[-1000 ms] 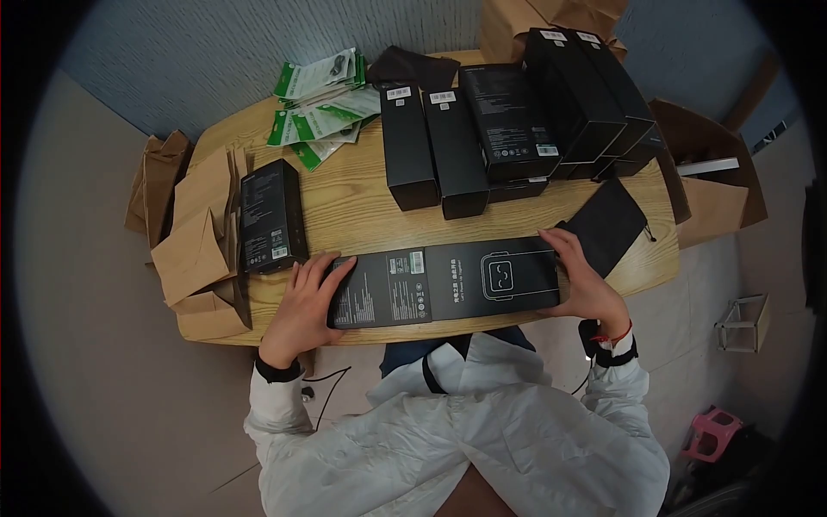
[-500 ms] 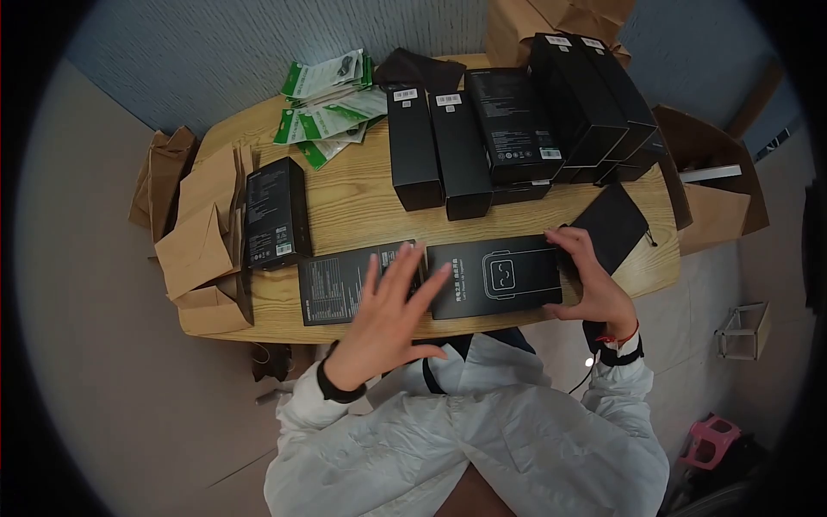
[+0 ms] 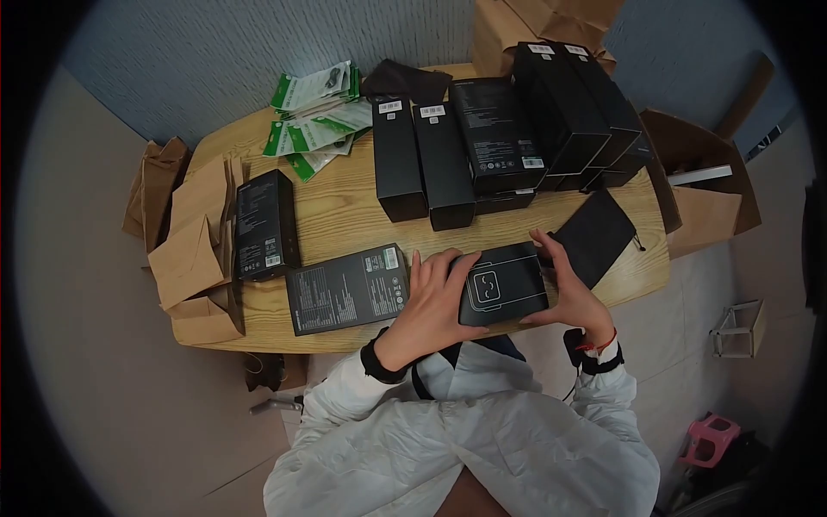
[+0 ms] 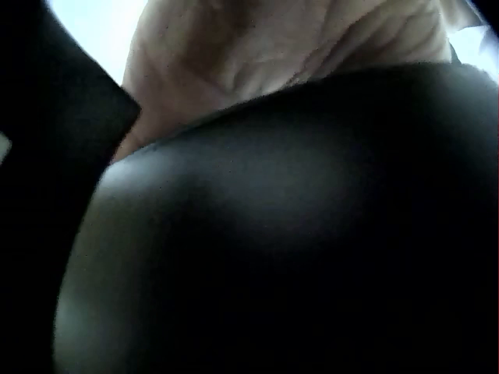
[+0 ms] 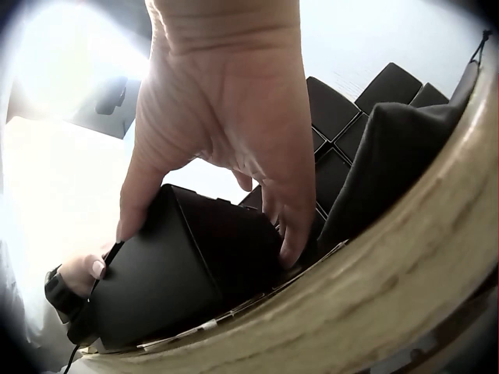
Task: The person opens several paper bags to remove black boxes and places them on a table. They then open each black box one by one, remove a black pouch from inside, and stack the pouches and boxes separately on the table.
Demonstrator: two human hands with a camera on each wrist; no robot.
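A black box with a white line drawing of a device [image 3: 508, 280] lies near the table's front edge, held between both hands. My left hand [image 3: 422, 306] spans its left end, thumb at the near side and fingers toward the far side, covering the printed text there. The right hand [image 3: 575, 293] grips the other end, with its thumb on the near edge and fingertips on the far edge. In the right wrist view this hand straddles the end of the box [image 5: 156, 273]. Just left of my left hand lies a second black box, text side up [image 3: 345, 291].
Another black box [image 3: 265, 224] stands by folded brown paper bags [image 3: 198, 233] at the left. Several black boxes [image 3: 500, 129] are stacked at the back, beside green-and-white packets [image 3: 319, 121]. A black drawstring pouch [image 3: 594, 237] lies right, near an open carton [image 3: 706, 207].
My left hand has left the text-side box, crossed right, and taken hold of the left end of the picture box. The text-side box was shifted left. My right hand stays at its end.
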